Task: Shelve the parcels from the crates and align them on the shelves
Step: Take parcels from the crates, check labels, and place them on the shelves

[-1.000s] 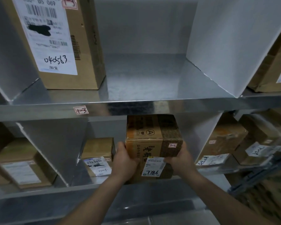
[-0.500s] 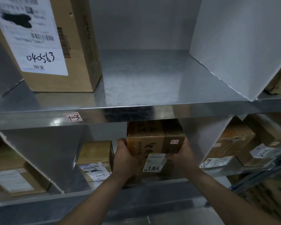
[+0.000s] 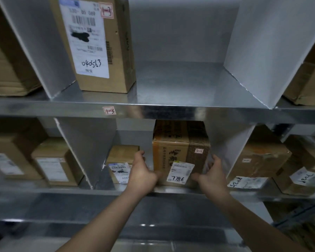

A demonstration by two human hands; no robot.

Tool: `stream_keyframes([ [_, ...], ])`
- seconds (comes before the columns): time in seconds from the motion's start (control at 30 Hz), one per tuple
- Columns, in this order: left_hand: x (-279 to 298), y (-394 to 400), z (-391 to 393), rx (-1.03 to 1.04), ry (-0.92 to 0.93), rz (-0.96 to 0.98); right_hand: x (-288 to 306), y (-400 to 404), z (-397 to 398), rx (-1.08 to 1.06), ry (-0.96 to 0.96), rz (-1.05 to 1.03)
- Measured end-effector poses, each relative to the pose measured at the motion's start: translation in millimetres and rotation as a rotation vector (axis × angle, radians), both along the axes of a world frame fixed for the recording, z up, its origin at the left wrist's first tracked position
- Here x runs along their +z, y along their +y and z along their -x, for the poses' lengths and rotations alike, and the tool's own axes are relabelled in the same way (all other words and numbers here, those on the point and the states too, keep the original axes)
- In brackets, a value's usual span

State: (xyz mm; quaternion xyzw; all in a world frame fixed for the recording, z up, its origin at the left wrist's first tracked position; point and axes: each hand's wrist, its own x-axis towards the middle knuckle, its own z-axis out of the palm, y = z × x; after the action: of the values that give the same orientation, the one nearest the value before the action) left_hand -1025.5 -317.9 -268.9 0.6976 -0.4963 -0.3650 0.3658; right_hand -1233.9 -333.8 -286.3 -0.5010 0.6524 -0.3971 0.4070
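Observation:
A brown cardboard parcel (image 3: pixel 173 153) with a white label reading 7786 rests on the lower metal shelf (image 3: pixel 173 190), in the bay between two grey dividers. My left hand (image 3: pixel 142 172) lies along the parcel's left side with straight fingers, and its thumb is at the front corner. My right hand (image 3: pixel 210 176) is at the parcel's right front corner with its fingers spread and relaxed, thumb near the label. Neither hand is curled round the parcel.
A smaller labelled parcel (image 3: pixel 121 166) stands just left of my left hand in the same bay. On the upper shelf (image 3: pixel 180 108) stands a tall box (image 3: pixel 96 44) marked 040563, with bare shelf to its right. More parcels fill the bays on both sides.
The 7786 parcel has gone further into the lower bay and now sits on the shelf. Both hands have loosened from gripping its sides to open fingers beside it.

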Motion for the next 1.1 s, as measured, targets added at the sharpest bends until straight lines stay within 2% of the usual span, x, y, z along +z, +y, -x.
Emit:
stream_keyframes([
  [0.3, 12.6, 80.3, -24.7, 0.055, 0.000, 0.099, 2.0, 55.9, -32.5, 0.019, 0.093, 0.093],
  [0.53, 25.3, 142.0, -98.8, 0.169, -0.098, 0.176, 22.4, 91.0, -115.9, 0.357, 0.298, 0.162],
  [0.67, 27.1, 186.3, -161.7, 0.246, -0.217, 0.187, 31.8, 108.5, -185.2, 0.547, 0.363, 0.238],
  [0.77, 27.2, 227.0, -220.6, 0.338, -0.220, 0.162, 35.4, 130.0, -252.8, 0.665, 0.361, 0.254],
  [1.1, 28.3, 366.3, -439.8, 0.601, -0.223, 0.112, 39.7, 226.5, -502.0, 0.906, 0.181, 0.290],
])
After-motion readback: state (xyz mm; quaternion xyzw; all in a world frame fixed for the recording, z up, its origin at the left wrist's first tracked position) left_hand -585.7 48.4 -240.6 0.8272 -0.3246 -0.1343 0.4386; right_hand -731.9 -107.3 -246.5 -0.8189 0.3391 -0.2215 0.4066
